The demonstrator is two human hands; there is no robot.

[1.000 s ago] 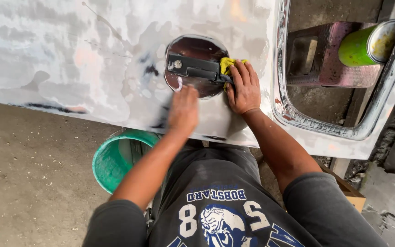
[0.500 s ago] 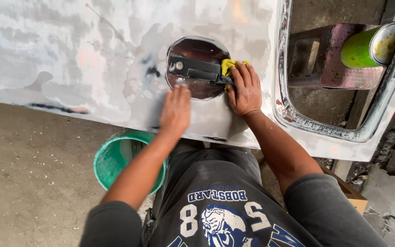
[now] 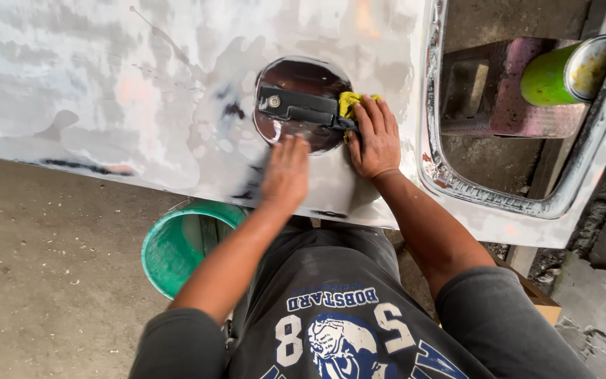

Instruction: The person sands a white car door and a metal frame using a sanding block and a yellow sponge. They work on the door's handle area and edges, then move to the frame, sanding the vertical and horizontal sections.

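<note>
Your left hand (image 3: 285, 172) lies flat, fingers together, on the grey sanded car panel (image 3: 142, 105) just near of the round recess (image 3: 303, 105). Your right hand (image 3: 374, 137) presses a yellow cloth (image 3: 351, 102) at the recess's right edge. Panel looks mostly rubbed down; dark patches left near the recess.

Auto body workshop, sanded primer-patched car panel (image 3: 142, 105), bare concrete floor (image 3: 43, 281), green bucket (image 3: 177, 245)

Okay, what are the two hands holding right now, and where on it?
The right hand presses a yellow cloth under its fingers at the round opening's edge. The left hand lies flat on the grey panel; anything under it cannot be told.
</note>
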